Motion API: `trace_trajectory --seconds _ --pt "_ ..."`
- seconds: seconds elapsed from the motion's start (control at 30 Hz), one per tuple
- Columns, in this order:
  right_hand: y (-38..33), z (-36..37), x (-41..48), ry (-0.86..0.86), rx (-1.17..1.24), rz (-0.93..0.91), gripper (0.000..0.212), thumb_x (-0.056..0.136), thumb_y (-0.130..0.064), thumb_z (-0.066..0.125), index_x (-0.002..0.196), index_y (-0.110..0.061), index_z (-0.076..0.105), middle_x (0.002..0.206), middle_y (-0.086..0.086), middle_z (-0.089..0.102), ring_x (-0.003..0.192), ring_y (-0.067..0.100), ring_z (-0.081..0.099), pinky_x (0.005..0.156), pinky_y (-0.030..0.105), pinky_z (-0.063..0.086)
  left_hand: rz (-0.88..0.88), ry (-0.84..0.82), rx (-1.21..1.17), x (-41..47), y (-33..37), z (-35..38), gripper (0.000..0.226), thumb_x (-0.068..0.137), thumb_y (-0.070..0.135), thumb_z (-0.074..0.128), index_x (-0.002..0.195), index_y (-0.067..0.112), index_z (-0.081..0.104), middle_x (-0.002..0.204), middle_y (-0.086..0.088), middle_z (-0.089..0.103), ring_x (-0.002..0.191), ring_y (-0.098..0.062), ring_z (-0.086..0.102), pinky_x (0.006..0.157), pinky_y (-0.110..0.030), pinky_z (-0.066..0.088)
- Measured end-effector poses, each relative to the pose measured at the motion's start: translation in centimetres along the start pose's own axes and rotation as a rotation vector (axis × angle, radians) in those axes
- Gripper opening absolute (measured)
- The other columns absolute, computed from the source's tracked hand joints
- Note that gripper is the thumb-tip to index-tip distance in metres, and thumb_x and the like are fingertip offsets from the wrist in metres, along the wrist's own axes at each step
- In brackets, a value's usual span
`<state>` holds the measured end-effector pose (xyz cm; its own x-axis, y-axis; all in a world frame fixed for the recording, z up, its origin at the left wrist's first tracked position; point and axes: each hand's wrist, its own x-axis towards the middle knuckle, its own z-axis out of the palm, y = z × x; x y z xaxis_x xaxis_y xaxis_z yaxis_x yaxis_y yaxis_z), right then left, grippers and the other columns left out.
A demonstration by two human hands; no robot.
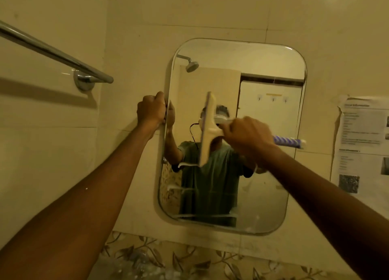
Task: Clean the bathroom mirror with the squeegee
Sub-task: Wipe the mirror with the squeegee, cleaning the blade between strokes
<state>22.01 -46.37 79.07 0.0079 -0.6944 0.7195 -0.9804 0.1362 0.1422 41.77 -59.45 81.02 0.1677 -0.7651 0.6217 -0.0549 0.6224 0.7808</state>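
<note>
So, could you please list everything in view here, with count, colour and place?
mirror: one, rounded corners, centre of wall, foam streaks low down
squeegee: one, cream head upright on the glass, blue-white handle end right of the hand
towel rail: one, chrome, upper left wall
paper notice: one, white, printed, right of mirror
patterned tiles: leaf-print band, below mirror
left hand: grips mirror's left edge
right hand: closed on squeegee handle

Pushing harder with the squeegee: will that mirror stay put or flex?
Probably shifts a little: the left hand grips the mirror at its left edge, as if steadying it. Frameless glass, likely fragile. The squeegee blade looks stiff.
</note>
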Motion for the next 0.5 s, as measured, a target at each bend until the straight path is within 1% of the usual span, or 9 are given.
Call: trace_trajectory --seconds 0.07,0.1,0.17,0.23,0.27,0.33,0.37,0.43,0.5 --pt "4.0 -1.0 -2.2 -0.019 -0.164 0.013 0.025 0.098 -0.044 0.042 0.108 -0.029 0.060 0.071 -0.007 0.052 0.059 0.009 0.053 0.048 0.022 0.043 0.036 0.014 0.052 0.2 -0.1 0.2 0.041 0.097 0.033 0.035 0.075 0.010 0.061 0.084 -0.012 0.066 0.077 -0.027 0.064 0.072 -0.039 0.054" --pt "5.3 -1.5 -3.3 -0.025 -0.248 0.033 0.032 0.096 -0.045 0.049 0.124 -0.031 0.055 0.073 -0.010 0.049 0.062 0.009 0.054 0.051 0.024 0.050 0.052 0.018 0.072 0.3 -0.2 0.3 0.042 0.097 0.033 0.034 0.069 0.013 0.058 0.081 -0.012 0.065 0.076 -0.026 0.062 0.070 -0.037 0.052" --pt "7.4 -2.2 -4.7 -0.032 -0.281 0.089 0.045 0.094 -0.043 0.055 0.136 -0.028 0.049 0.068 -0.013 0.038 0.064 0.011 0.053 0.058 0.027 0.053 0.062 0.006 0.080 0.6 -0.3 0.2 0.041 0.097 0.033 0.034 0.067 0.015 0.056 0.082 -0.012 0.064 0.074 -0.025 0.061 0.067 -0.036 0.051" --pt "7.9 -3.1 -5.4 -0.029 -0.232 0.135 0.040 0.096 -0.043 0.049 0.129 -0.021 0.056 0.062 -0.012 0.038 0.059 0.012 0.051 0.055 0.025 0.046 0.052 -0.032 0.044 1.1 -0.1 -0.1 0.041 0.096 0.034 0.035 0.071 0.013 0.058 0.081 -0.013 0.066 0.069 -0.026 0.063 0.069 -0.040 0.057" --pt "7.6 -3.2 -5.3 -0.004 -0.248 0.115 0.040 0.097 -0.044 0.047 0.128 -0.021 0.057 0.061 -0.012 0.039 0.058 0.012 0.051 0.053 0.024 0.044 0.040 -0.051 0.016 1.3 0.2 -0.3 0.040 0.096 0.035 0.036 0.071 0.013 0.058 0.077 -0.011 0.066 0.065 -0.025 0.064 0.069 -0.041 0.059" --pt "6.2 -3.2 -4.1 0.038 -0.287 0.036 0.039 0.097 -0.048 0.044 0.128 -0.027 0.056 0.061 -0.010 0.043 0.055 0.010 0.051 0.048 0.020 0.040 0.018 -0.067 -0.074 1.7 1.4 -0.6 0.038 0.096 0.035 0.038 0.075 0.013 0.061 0.072 -0.006 0.066 0.061 -0.022 0.063 0.066 -0.038 0.059" --pt "5.1 -3.2 -2.9 0.056 -0.246 0.020 0.036 0.098 -0.050 0.041 0.121 -0.030 0.059 0.062 -0.007 0.048 0.053 0.009 0.050 0.046 0.019 0.036 0.017 -0.062 -0.125 2.0 2.3 -0.6 0.038 0.096 0.035 0.039 0.079 0.011 0.064 0.072 -0.005 0.067 0.062 -0.021 0.064 0.065 -0.037 0.059" --pt "2.4 -3.1 0.3 0.084 -0.078 0.004 0.038 0.099 -0.049 0.037 0.096 -0.024 0.065 0.061 -0.002 0.053 0.050 0.010 0.047 0.048 0.022 0.035 0.022 -0.055 -0.192 2.7 4.0 -0.3 0.040 0.094 0.035 0.040 0.088 0.007 0.068 0.077 -0.006 0.069 0.068 -0.022 0.066 0.063 -0.034 0.058" --pt "-1.3 -2.9 3.7 0.136 0.042 -0.020 0.045 0.100 -0.045 0.033 0.075 -0.017 0.059 0.058 0.000 0.050 0.048 0.012 0.044 0.053 0.025 0.037 0.010 -0.062 -0.240 3.4 5.1 -0.1 0.042 0.092 0.038 0.041 0.087 0.007 0.069 0.083 -0.009 0.071 0.074 -0.024 0.069 0.066 -0.034 0.059"
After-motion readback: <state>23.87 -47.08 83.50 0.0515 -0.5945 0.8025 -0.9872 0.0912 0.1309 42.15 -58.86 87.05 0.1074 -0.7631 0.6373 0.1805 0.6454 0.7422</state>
